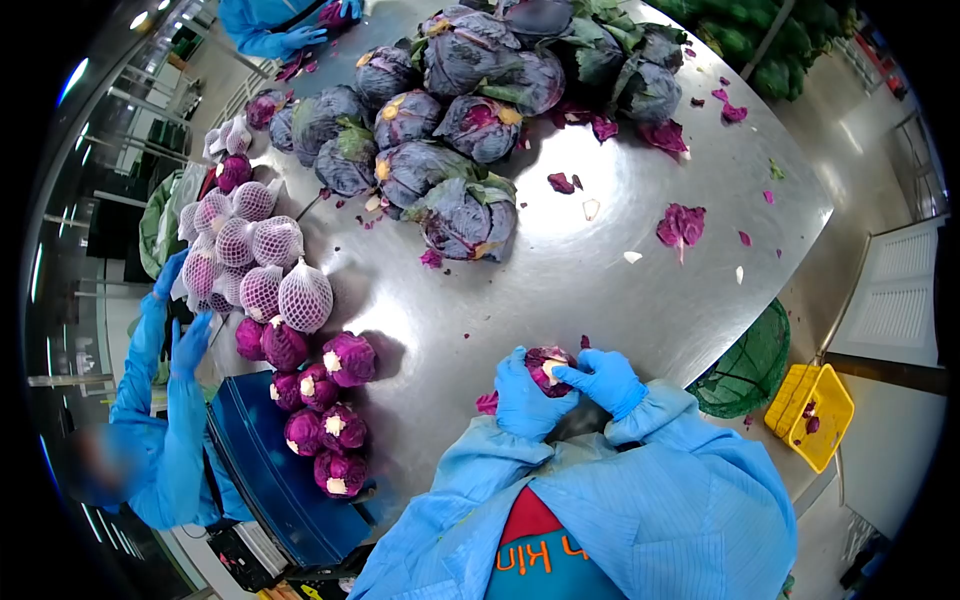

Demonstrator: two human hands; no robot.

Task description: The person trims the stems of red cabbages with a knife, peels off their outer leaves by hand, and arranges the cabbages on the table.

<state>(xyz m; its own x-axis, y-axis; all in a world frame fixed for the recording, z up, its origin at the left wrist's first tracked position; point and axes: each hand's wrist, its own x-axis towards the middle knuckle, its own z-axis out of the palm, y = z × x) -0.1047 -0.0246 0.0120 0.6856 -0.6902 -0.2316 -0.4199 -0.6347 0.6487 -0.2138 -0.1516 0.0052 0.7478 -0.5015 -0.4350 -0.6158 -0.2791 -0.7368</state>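
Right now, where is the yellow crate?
In the head view the yellow crate sits low at the right, off the steel table, beside the green net basket and right of the person's right hand.

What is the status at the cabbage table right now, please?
Left hand and right hand both gripping one trimmed red cabbage at the steel table edge. Loose purple leaf scraps beyond. Nothing blocking the hands.

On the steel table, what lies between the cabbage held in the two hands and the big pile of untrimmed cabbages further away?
In the head view, the table between the held cabbage and the untrimmed pile is mostly bare, apart from one small purple leaf scrap beside the pile.
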